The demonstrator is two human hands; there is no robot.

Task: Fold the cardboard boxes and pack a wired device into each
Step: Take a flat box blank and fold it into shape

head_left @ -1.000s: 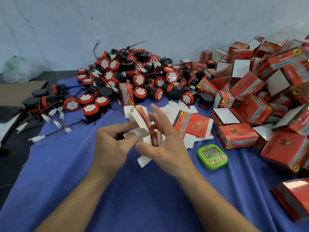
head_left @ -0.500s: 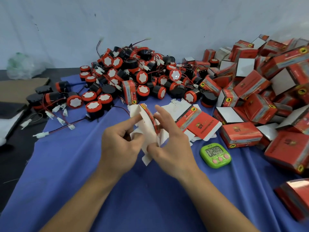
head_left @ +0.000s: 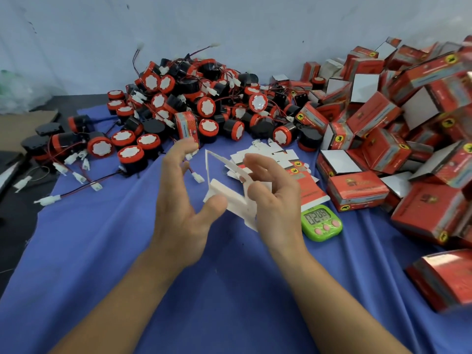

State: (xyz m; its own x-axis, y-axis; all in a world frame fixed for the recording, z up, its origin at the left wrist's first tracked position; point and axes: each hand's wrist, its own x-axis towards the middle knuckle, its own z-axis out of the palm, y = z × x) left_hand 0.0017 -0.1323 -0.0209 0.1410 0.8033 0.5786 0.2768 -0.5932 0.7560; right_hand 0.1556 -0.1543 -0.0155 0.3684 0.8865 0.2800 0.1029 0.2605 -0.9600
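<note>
A partly opened cardboard box (head_left: 231, 194), white inside with red print outside, is held above the blue cloth between my hands. My right hand (head_left: 277, 200) pinches its right side between thumb and fingers. My left hand (head_left: 182, 200) has its fingers spread and straight, and its thumb presses the box's lower left flap. Behind lies a heap of round red-and-black wired devices (head_left: 204, 108) with white caps and white plug ends. Flat unfolded box blanks (head_left: 286, 162) lie just beyond my right hand.
A big pile of folded red boxes (head_left: 388, 129) fills the right side, and one more (head_left: 444, 279) lies at the near right. A green timer (head_left: 321, 222) sits by my right wrist. One box (head_left: 187, 126) stands among the devices. Loose wires (head_left: 74, 192) trail left on the blue cloth (head_left: 102, 251).
My left hand has let go of the box and spread its fingers, only the thumb still touching. The flat blank has opened into a hollow shape in my right hand.
</note>
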